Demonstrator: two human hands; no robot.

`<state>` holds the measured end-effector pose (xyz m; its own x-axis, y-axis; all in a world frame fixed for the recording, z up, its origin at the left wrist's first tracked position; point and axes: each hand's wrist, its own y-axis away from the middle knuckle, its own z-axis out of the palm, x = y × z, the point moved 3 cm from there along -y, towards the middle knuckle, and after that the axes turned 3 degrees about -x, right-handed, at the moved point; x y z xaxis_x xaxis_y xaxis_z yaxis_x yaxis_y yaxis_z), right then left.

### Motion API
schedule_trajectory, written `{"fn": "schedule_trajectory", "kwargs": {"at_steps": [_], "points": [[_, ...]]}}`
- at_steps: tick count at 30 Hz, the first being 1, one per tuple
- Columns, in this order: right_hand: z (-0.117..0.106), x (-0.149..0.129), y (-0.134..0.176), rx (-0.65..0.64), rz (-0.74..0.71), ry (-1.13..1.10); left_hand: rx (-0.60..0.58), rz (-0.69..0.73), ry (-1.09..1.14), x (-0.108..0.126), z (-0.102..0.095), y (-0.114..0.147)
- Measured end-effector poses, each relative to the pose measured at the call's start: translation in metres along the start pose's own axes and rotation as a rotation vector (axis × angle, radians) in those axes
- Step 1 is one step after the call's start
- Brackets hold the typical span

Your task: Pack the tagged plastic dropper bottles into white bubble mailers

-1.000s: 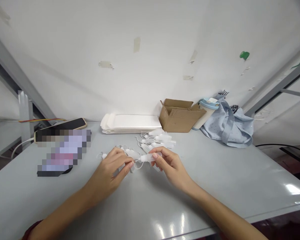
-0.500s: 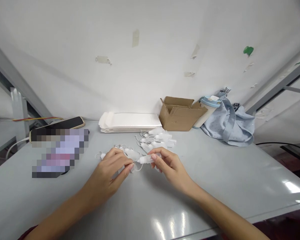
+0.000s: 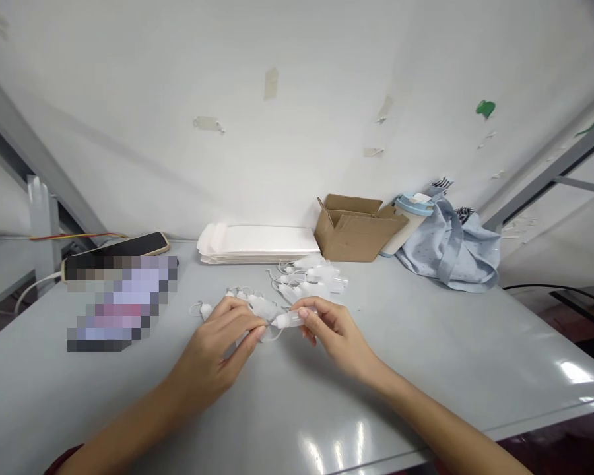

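Between the thumb and fingers of my right hand (image 3: pixel 334 330) lies a small translucent squeeze bottle (image 3: pixel 288 319), held sideways with its white nozzle facing left. My left hand (image 3: pixel 230 340) is closed in a pinch at the thin grey tip in front of that nozzle. The fingers cover the end of the tip. A pale strap loops down below the nozzle. Just behind my hands, more small bottles (image 3: pixel 263 306) with looped straps lie on the table, partly hidden by my left hand. Another group of bottles (image 3: pixel 314 272) lies farther back.
A stack of white flat packs (image 3: pixel 262 241) stands against the wall beside an open cardboard box (image 3: pixel 356 234). Right of these are a lidded cup (image 3: pixel 408 224) and a light blue cloth bag (image 3: pixel 450 247). A phone (image 3: pixel 138 245) and a blurred-out item (image 3: pixel 129 300) lie on the left.
Both hands keep hold of the bottle in nearly the same place. The view has shifted slightly; no other object has visibly moved.
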<state>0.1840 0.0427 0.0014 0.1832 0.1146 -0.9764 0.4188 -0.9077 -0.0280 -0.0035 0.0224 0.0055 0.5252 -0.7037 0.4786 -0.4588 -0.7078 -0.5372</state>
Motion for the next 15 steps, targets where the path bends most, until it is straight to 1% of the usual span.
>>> {"fn": "schedule_trajectory", "kwargs": {"at_steps": [5, 10, 15], "points": [[0.009, 0.001, 0.004, 0.014, -0.059, -0.08, 0.09, 0.051, 0.001, 0.012, -0.002, 0.006], [0.014, 0.003, 0.006, 0.027, -0.08, -0.072, 0.104, 0.076, -0.025, 0.018, 0.003, 0.011], [0.012, 0.005, 0.005, 0.02, -0.082, -0.049, 0.095, 0.06, -0.017, 0.013, 0.002, 0.005]]}}
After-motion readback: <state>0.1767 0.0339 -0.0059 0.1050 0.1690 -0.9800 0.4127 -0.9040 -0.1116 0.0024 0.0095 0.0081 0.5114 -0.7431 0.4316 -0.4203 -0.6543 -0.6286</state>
